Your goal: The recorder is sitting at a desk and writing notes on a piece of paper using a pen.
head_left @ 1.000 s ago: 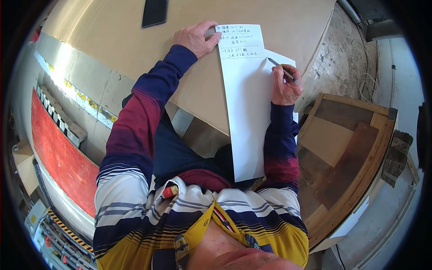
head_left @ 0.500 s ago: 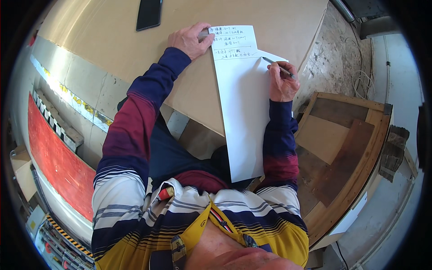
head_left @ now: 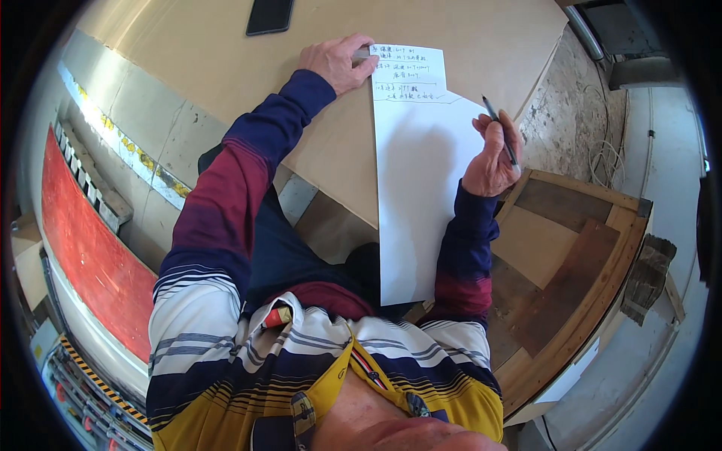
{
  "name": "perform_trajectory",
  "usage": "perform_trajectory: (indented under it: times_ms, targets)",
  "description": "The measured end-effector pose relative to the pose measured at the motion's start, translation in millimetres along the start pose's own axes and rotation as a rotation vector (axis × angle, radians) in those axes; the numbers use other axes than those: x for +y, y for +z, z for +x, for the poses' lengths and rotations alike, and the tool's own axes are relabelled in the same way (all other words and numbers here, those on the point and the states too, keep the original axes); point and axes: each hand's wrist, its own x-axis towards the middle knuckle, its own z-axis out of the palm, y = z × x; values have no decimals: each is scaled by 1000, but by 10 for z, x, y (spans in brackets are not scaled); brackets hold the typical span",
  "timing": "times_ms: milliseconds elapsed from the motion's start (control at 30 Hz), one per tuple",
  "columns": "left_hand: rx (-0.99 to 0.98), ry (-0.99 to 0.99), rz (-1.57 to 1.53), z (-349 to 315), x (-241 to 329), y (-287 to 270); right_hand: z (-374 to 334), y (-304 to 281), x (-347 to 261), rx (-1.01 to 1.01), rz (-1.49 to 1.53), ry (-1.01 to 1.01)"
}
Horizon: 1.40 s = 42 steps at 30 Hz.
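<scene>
A long white sheet of paper (head_left: pixel 410 188) lies on the cardboard-coloured tabletop, its lower part reaching past the near edge over my lap. Handwritten lines fill its top, with a drawn line below them. My left hand (head_left: pixel 338 64) rests at the sheet's upper left edge, thumb and fingers closed around a small greyish thing (head_left: pixel 364 54) that I cannot make out. Beside the sheet's right edge, my right hand (head_left: pixel 492 154) grips a dark pen (head_left: pixel 502 134), its tip pointing up and away from the paper.
A black phone (head_left: pixel 269 15) lies at the table's far side. To the right stands a wooden frame or cabinet (head_left: pixel 571 263), with a coil of thin cable (head_left: pixel 605 161) on the floor beyond it. A red board (head_left: pixel 94 255) stands at the left.
My right hand has lifted the pen off the paper and moved right and nearer. The line under the writing now extends farther right. My left hand still rests by the sheet's edge.
</scene>
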Motion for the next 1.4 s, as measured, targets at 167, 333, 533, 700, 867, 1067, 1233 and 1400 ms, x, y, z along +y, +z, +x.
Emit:
perform_trajectory:
  times_ms: [167,333,533,700,867,1067,1233,1400]
  targets:
    - [30,5,-23,0,-36,34,-134,115,-81,-189,84,208]
    - [75,26,1,11,-11,45,-300,184,-124,-351,75,278]
    - [56,23,-3,-13,-13,37,-483,353,30,-419,76,245]
    - [69,26,-26,-1,-32,48,-528,307,366,-420,-7,163]
    - [84,34,-28,5,-45,72,-542,342,375,-421,-46,146]
    - [77,34,-32,2,-19,42,-550,312,352,-408,-25,128]
    - [70,28,-21,14,-38,58,-560,328,353,-390,27,140]
    - [83,32,-80,16,-105,77,-537,346,357,-374,26,145]
